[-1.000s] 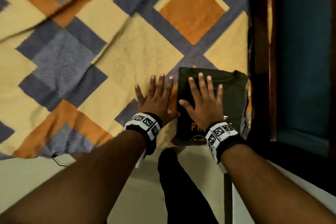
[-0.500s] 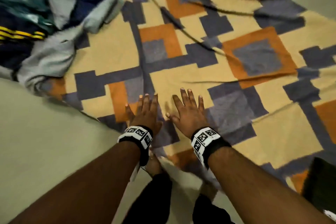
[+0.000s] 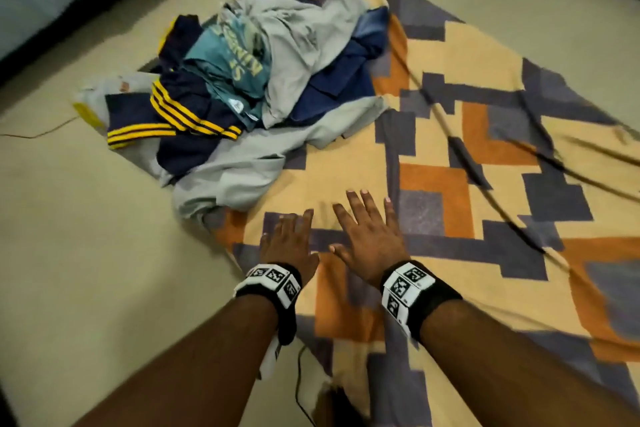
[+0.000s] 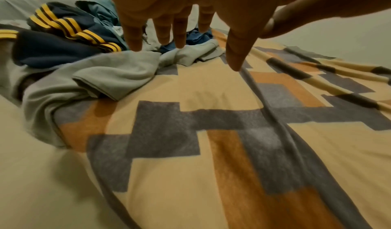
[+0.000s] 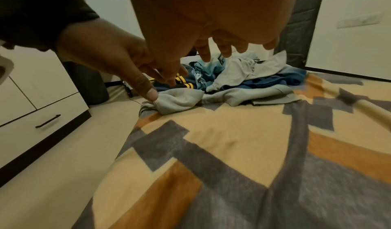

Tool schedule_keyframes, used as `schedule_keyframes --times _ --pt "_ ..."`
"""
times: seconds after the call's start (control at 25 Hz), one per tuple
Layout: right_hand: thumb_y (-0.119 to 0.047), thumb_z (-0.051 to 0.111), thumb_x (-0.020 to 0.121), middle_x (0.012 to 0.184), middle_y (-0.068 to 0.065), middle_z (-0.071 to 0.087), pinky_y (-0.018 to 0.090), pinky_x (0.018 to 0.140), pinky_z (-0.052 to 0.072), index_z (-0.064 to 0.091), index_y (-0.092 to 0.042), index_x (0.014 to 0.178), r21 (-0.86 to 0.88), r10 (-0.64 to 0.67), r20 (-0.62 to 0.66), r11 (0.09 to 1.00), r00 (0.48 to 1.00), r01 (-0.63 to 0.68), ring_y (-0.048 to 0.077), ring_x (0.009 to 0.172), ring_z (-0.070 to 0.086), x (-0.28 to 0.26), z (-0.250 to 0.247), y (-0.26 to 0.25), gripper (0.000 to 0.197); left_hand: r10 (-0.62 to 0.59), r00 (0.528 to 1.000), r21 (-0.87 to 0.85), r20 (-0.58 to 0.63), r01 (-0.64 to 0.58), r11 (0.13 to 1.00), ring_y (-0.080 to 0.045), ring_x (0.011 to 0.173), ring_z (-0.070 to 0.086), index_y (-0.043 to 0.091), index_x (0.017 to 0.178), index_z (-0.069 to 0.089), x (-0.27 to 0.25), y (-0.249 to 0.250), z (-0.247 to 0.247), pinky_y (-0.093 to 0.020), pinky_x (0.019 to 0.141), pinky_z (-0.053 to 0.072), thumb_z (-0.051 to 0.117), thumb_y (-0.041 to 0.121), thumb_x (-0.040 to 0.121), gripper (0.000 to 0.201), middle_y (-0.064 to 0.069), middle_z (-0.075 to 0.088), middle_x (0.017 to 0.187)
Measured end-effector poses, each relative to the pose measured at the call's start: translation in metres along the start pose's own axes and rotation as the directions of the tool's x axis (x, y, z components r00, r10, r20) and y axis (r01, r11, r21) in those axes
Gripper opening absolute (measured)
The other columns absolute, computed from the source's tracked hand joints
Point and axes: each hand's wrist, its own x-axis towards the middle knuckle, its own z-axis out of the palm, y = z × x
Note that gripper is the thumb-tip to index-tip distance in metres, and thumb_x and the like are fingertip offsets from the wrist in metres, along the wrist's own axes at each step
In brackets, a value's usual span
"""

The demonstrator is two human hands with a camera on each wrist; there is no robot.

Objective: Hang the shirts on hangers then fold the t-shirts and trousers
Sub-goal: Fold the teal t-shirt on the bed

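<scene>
Both hands reach out flat and empty over a patterned blanket, short of the clothes heap.

Left hand [image 3: 289, 243] and right hand [image 3: 370, 239] are side by side, fingers straight and spread, palms down, holding nothing; whether they touch the cloth cannot be told. Beneath them the yellow, orange and grey block-patterned blanket [image 3: 485, 218] lies spread on the pale beige floor [image 3: 86, 253]. At the blanket's far left edge lies the unfolded heap of clothes [image 3: 249, 90]: a crumpled light grey garment [image 3: 242, 170] nearest the hands, a navy garment with yellow stripes [image 3: 180, 121], a teal printed t-shirt [image 3: 235, 55] on top, and a blue piece [image 3: 339, 87].
</scene>
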Motion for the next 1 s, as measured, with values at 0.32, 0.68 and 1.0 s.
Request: schedule_keyframes --times 0.32,0.68,1.0 --pt "-0.048 0.046 0.094 0.159 0.006 0.016 0.05 0.117 0.005 0.018 -0.024 0.151 -0.036 -0.117 -0.057 0.993 0.991 0.115 0.024 0.146 0.012 0.144 -0.075 -0.025 0.068 -0.059 0.992 -0.1 -0.114 0.048 0.994 -0.026 0.142 0.018 0.028 0.151 0.007 0.108 -0.079 -0.075 -0.041 0.111 0.028 0.054 0.043 0.088 0.08 -0.007 0.015 0.155" --pt "-0.019 0.055 0.087 0.156 0.009 0.022 0.046 0.087 0.047 0.039 -0.02 0.143 0.097 -0.013 -0.152 0.995 0.988 0.028 0.037 0.114 0.052 0.328 -0.066 -0.06 0.059 -0.046 0.986 -0.343 -0.157 -0.011 0.939 -0.034 0.116 0.05 0.019 0.14 0.036 0.275 -0.171 -0.115 -0.042 0.096 0.043 0.063 0.024 0.086 0.06 -0.014 0.049 0.127" --pt "-0.012 0.047 0.077 0.098 0.012 0.071 0.038 0.08 0.044 0.07 -0.012 0.11 0.319 0.055 -0.355 0.945 0.933 0.066 0.037 0.091 0.056 0.407 -0.09 -0.074 0.041 0.003 1.0 -0.518 -0.028 -0.017 0.855 -0.028 0.115 0.054 0.031 0.148 0.022 0.305 -0.201 -0.136 -0.036 0.089 0.047 0.062 0.036 0.088 0.072 -0.009 0.053 0.129"
